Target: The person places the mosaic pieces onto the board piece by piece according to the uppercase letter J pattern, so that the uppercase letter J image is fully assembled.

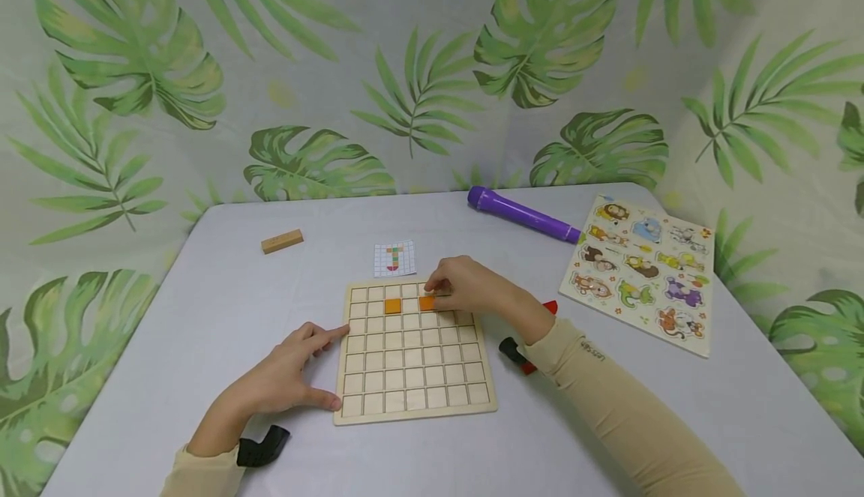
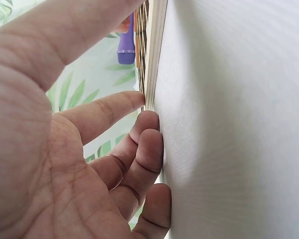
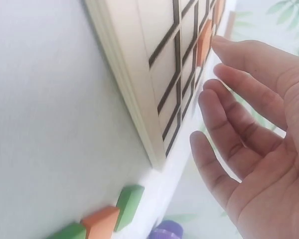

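A wooden grid board (image 1: 413, 401) lies on the white table. One orange square tile (image 1: 393, 306) sits in a cell near its top edge. A second orange tile (image 1: 426, 303) is in the same row to the right, and the thumb of my right hand (image 1: 467, 285) touches it. The other right fingers (image 3: 213, 107) are loosely bent above the board with nothing in them. My left hand (image 1: 283, 373) rests at the board's left side. Its index finger and thumb touch the edge, while the other fingers (image 2: 149, 154) bend against the table.
Behind the board lies a pattern card (image 1: 395, 258), with a small wooden block (image 1: 282, 241) to its left. A purple microphone-shaped stick (image 1: 523, 216) and an animal puzzle board (image 1: 637, 272) lie at right. Green tiles (image 3: 129, 206) and an orange tile (image 3: 100, 222) line the table beside the board.
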Demonstrator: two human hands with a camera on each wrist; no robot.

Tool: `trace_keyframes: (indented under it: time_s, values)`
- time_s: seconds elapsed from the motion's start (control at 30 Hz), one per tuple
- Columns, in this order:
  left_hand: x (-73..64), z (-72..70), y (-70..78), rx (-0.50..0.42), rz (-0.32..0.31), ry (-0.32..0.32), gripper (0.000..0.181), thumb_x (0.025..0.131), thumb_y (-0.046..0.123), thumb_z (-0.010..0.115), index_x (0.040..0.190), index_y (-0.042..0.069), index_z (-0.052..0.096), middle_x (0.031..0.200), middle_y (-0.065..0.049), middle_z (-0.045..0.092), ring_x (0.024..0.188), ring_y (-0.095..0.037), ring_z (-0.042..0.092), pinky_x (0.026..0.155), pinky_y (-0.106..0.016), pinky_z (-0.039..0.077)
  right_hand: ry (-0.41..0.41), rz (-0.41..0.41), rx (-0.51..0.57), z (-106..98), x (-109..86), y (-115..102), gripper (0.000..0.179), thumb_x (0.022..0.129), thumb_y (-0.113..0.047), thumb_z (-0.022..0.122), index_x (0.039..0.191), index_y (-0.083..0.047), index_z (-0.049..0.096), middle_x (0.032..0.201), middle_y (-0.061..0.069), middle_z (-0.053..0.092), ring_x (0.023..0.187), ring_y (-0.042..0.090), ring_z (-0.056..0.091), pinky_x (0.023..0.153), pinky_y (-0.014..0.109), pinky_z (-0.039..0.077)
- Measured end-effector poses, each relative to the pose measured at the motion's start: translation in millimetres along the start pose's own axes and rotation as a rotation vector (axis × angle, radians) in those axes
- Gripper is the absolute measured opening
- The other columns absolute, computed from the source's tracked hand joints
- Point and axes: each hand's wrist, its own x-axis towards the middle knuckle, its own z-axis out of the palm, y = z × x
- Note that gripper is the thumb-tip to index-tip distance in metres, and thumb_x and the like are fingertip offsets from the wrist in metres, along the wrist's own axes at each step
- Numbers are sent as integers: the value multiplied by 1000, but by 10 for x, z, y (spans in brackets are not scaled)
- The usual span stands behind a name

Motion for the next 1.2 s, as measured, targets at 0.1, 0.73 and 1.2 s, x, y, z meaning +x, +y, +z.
trace_keyframes:
  time_s: [0.1,0.73,1.2]
  values:
    - [4,0,4,-8,4,-5,108,70,48,99,162,17,50,119,3,54,110,-14,47,97,-33,44,8,20,15,-40,-21,17,24,95,-13,80,117,-5,82,108,6,74,99,17,67,93,33,58]
    - [1,-15,1,14,-3,-8,109,70,48,99,162,16,50,120,3,53,110,-14,47,96,-34,44,37,94,60,-359,-302,301,33,98,-17,78,129,-4,76,123,12,74,115,28,68,104,46,55]
    - [3,-7,-14,23,1,-3,109,70,49,99,162,17,50,120,3,54,109,-14,47,95,-34,44,65,162,39,-419,-433,553,43,97,-23,81,134,-4,73,122,13,75,114,29,69,104,48,55]
